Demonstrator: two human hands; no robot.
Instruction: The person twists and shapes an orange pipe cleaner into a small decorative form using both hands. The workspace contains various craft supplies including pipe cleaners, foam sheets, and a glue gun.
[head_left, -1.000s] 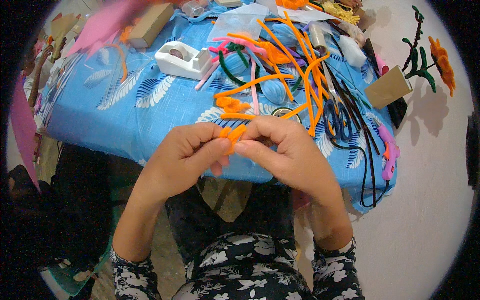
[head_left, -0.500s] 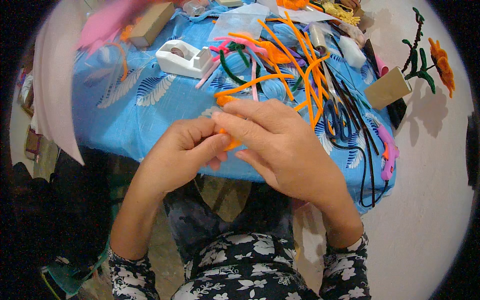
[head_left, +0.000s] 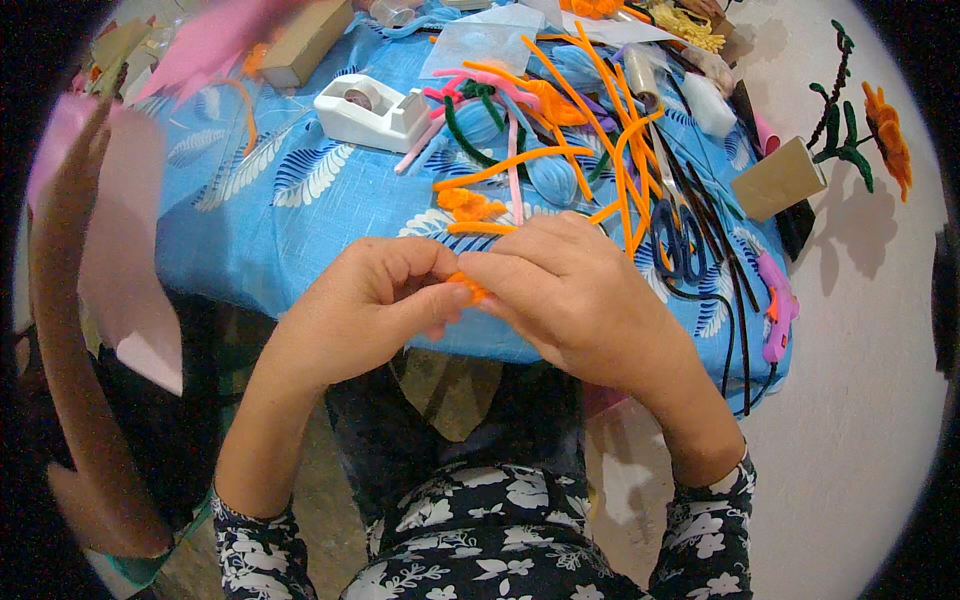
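Orange chenille stem [head_left: 469,288] is pinched between left hand [head_left: 365,308] and right hand [head_left: 580,298]; one looped piece [head_left: 470,205] seems already formed, longer stems [head_left: 478,177] are left unworked.

Decent open lane over the blue tablecloth [head_left: 235,240] between the left hand [head_left: 350,305] and the white tape dispenser [head_left: 400,128]. Far left's a no though, another person's arm [head_left: 75,350] and a pale pink sheet [head_left: 140,270] are in the way. Straight ahead you hit an orange flower piece [head_left: 470,205], then tangled pipe cleaners [head_left: 510,166]. Scissors [head_left: 681,234] and a glue gun [head_left: 781,300] clutter the right.
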